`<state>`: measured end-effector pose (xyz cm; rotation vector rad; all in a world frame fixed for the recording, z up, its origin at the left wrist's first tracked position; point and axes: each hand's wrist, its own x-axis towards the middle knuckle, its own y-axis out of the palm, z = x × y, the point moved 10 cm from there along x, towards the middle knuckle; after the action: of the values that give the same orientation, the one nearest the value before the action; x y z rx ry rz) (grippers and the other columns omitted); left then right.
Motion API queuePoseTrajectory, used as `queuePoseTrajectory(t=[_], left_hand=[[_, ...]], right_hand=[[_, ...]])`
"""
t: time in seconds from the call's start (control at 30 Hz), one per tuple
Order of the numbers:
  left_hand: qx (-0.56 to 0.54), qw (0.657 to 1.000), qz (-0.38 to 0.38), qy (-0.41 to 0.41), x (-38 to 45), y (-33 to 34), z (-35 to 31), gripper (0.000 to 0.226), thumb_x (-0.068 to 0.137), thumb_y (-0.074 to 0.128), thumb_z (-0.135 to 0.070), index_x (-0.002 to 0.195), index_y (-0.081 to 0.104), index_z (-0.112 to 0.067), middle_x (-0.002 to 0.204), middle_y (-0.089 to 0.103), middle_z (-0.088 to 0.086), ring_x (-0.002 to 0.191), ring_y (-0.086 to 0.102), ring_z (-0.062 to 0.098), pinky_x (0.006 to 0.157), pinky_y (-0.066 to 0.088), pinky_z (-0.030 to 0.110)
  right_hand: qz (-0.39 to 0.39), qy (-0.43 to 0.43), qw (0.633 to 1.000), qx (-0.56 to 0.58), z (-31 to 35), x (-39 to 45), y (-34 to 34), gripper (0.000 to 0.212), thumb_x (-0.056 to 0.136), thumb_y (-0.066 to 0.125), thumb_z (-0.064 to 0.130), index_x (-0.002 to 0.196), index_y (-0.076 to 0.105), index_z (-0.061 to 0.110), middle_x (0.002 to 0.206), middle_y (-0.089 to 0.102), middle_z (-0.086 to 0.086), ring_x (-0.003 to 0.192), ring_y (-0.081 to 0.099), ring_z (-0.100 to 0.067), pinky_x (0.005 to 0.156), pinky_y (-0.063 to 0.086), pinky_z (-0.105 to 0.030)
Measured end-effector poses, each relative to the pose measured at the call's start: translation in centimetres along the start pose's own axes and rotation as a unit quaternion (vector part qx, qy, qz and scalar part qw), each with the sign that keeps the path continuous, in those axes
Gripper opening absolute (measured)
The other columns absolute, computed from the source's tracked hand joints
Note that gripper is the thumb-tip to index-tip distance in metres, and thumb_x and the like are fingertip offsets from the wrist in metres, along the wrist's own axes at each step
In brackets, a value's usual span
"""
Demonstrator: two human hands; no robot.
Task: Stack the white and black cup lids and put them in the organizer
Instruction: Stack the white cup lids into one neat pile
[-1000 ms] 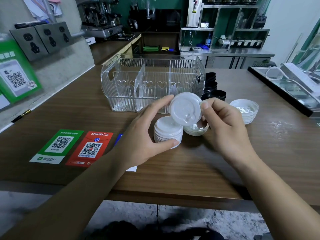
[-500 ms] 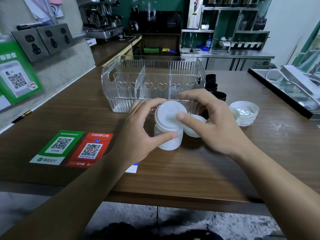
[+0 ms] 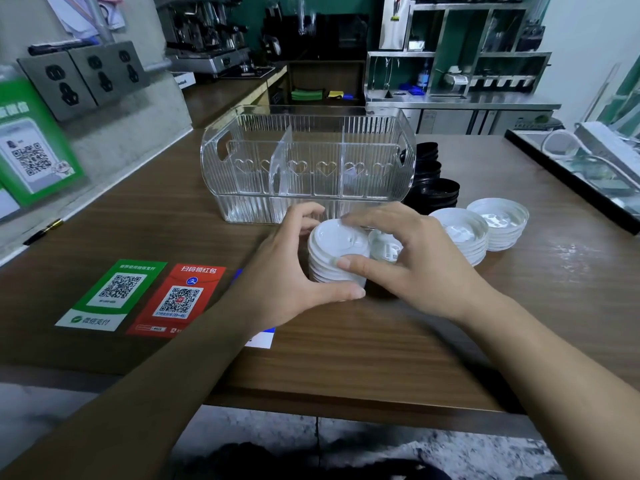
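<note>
**Operator:** Two hands are on the stack of white lids (image 3: 334,258); confirm grip state.

**Technician:** Left hand (image 3: 287,271) curls round the stack's left side, thumb along the base at the front; right hand (image 3: 412,268) pinches the upper lids, thumb on the near rim, fingers arched over the far rim. The stack stands on the wooden counter (image 3: 346,358), just in front of the clear organizer (image 3: 308,164) and apart from it.

**Operator:** Handling properties?

**Technician:** Judged as thin moulded plastic: very light, springy at the rim, smooth; nested lids will likely slide or fan out if squeezed at one level only. Recommended hold: opposite sides of the column, one hand low, one high; avoid pressing the domed top, which may buckle.

**Operator:** Remaining stock?

**Technician:** Two further piles of white lids (image 3: 498,226) lie upside down to the right; one loose lid (image 3: 384,247) sits between them and the held stack, partly hidden by the right hand; black lids (image 3: 433,188) are piled at the organizer's right end. All visible compartments appear unfilled.

**Operator:** Surface and room?

**Technician:** Counter is flat wood-grain laminate, with QR payment cards (image 3: 145,296) lying flat to the left; wall sockets (image 3: 86,77) and an espresso machine (image 3: 207,32) stand behind; steel shelving at the far right.
</note>
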<state>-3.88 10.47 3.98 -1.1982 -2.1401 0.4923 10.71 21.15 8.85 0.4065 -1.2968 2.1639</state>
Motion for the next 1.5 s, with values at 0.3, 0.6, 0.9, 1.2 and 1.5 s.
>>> queuePoseTrajectory(t=[0.3,0.6,0.9,1.2,1.5], left_hand=[[0.044,0.997,0.049,-0.027,0.1,1.1,0.5,0.11,0.073,0.105,-0.056,0.158,0.036,-0.052,0.138,0.066,-0.03,0.132,0.06,-0.012,0.104,0.042,0.013],[0.038,0.996,0.067,-0.046,0.0,1.2,0.7,0.116,0.073,0.104,-0.055,0.165,0.034,-0.052,0.142,0.067,-0.029,0.136,0.061,-0.008,0.114,0.044,0.022],[0.049,0.996,0.065,-0.019,-0.2,1.1,-0.3,0.082,0.082,0.101,-0.046,0.149,0.054,-0.046,0.134,0.072,-0.025,0.129,0.067,0.0,0.112,0.055,0.04],[0.066,0.996,0.037,-0.039,0.1,0.4,0.9,0.081,0.086,0.096,-0.049,0.153,0.05,-0.048,0.141,0.068,-0.025,0.134,0.062,0.0,0.118,0.05,0.039],[0.05,0.998,0.014,-0.044,0.3,0.4,1.4,0.08,0.097,0.082,-0.065,0.164,0.043,-0.047,0.158,0.057,-0.023,0.147,0.052,0.003,0.128,0.04,0.039]], right_hand=[[0.037,-0.019,0.997,-0.065,0.4,-0.2,1.2,0.049,0.101,0.076,0.053,0.135,0.076,0.018,0.133,0.077,0.008,0.123,0.069,-0.013,0.109,0.052,-0.041],[0.057,0.005,0.998,-0.009,-0.4,-0.2,1.2,0.051,0.099,0.079,0.05,0.14,0.074,0.02,0.14,0.074,0.012,0.13,0.069,-0.004,0.112,0.053,-0.037],[0.009,0.046,0.999,-0.02,-1.2,-0.6,0.9,0.06,0.087,0.076,0.072,0.13,0.078,0.029,0.114,0.082,0.012,0.103,0.075,-0.013,0.096,0.058,-0.043],[-0.034,-0.015,0.98,-0.194,-1.8,-0.6,-2.1,0.021,0.103,0.063,0.048,0.099,0.081,0.036,0.093,0.067,0.015,0.091,0.051,-0.022,0.085,0.035,-0.043],[0.0,-0.025,0.966,-0.258,-2.8,-0.5,-0.3,0.022,0.085,0.09,0.036,0.074,0.074,0.026,0.076,0.062,0.009,0.081,0.051,-0.024,0.08,0.031,-0.042]])
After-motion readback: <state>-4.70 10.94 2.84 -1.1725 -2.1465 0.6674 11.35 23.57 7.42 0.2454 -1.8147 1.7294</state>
